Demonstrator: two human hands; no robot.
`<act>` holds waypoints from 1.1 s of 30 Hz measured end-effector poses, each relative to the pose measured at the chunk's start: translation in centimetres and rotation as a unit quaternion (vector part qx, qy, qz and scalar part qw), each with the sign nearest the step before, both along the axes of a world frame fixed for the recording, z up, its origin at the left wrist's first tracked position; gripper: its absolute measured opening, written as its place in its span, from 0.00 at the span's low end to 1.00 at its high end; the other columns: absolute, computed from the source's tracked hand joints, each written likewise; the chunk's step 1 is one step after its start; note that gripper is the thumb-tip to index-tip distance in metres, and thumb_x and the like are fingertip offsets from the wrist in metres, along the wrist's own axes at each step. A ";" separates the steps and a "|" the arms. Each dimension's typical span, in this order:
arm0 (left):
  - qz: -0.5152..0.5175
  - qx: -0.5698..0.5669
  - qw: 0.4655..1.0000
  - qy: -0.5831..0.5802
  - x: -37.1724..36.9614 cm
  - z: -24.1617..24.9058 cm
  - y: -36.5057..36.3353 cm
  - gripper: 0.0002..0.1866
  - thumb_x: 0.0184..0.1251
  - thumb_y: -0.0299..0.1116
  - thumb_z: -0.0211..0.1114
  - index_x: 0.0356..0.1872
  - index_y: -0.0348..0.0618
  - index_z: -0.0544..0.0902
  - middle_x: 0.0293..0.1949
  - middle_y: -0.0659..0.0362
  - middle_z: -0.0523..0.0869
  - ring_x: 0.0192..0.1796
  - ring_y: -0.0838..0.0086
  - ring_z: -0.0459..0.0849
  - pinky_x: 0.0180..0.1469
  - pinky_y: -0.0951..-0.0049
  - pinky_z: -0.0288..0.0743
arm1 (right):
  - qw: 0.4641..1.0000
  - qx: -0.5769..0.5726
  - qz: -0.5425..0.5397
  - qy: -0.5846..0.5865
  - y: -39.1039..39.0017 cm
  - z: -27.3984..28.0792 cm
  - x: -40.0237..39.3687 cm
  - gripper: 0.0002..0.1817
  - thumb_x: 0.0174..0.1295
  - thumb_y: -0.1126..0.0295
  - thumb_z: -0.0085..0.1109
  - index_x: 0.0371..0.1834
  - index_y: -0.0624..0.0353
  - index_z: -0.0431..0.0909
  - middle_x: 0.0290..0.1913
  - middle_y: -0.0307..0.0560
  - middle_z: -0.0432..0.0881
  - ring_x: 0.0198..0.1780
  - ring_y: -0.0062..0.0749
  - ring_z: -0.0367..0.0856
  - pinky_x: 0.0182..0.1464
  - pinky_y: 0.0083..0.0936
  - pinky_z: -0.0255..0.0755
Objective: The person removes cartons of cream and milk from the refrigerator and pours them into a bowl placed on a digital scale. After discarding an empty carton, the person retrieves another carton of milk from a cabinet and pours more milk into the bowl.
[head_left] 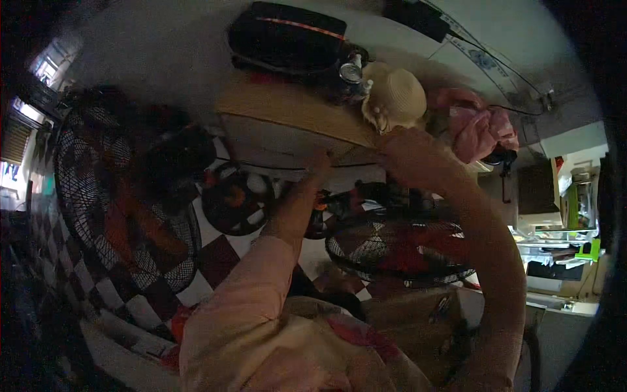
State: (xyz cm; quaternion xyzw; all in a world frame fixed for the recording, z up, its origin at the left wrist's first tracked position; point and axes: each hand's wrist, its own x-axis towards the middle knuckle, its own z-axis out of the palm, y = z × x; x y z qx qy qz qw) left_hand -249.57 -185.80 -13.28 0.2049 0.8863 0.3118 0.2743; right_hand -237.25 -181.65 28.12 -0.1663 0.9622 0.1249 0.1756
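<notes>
My right hand (415, 160) is at the right end of a wooden-topped table (281, 104), just below the brim of a pale, ribbed hat-like thing (400, 95). Its fingers are curled together; whatever lies between them is too dark to make out. At the table's front edge is my left hand (319, 166), dim and blurred. Its fingers cannot be told apart from the shadow, nor whether they touch the edge. A small round silvery object (351, 72) sits beside the hat-like thing.
A black bag (287, 39) with an orange stripe lies at the table's back. Pink cloth (480, 127) is bunched at right. Below stand a fan with orange blades (124, 209), a round black base (236, 199) and another fan guard (401, 251) on the checkered floor (222, 258).
</notes>
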 end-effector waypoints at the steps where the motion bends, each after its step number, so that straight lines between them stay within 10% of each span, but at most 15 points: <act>1: -0.025 -0.005 0.999 0.031 0.8 1.1 -1.2 0.21 0.72 0.48 0.58 0.47 0.39 0.82 0.42 0.51 0.84 0.45 0.63 0.83 0.50 0.56 0.77 | 0.998 0.026 0.048 -0.044 1.2 -2.4 -1.1 0.09 0.64 0.69 0.54 0.39 0.61 0.81 0.42 0.55 0.82 0.40 0.47 0.82 0.43 0.42 0.76; 6: -0.137 -0.082 0.964 0.214 8.6 6.9 -10.6 0.22 0.69 0.51 0.62 0.46 0.40 0.83 0.44 0.53 0.84 0.46 0.64 0.83 0.51 0.57 0.78 | 0.946 0.133 -0.120 -0.268 -3.7 -5.5 -4.9 0.09 0.66 0.69 0.52 0.39 0.61 0.82 0.48 0.55 0.81 0.45 0.47 0.82 0.47 0.43 0.76; 33: 0.060 0.000 0.990 0.129 18.2 2.5 -21.6 0.13 0.67 0.43 0.63 0.39 0.44 0.86 0.30 0.54 0.85 0.24 0.68 0.80 0.25 0.66 0.78 | 0.907 0.058 -0.402 -0.111 4.2 -33.1 -19.3 0.12 0.59 0.66 0.57 0.41 0.60 0.82 0.46 0.55 0.82 0.44 0.46 0.83 0.45 0.42 0.77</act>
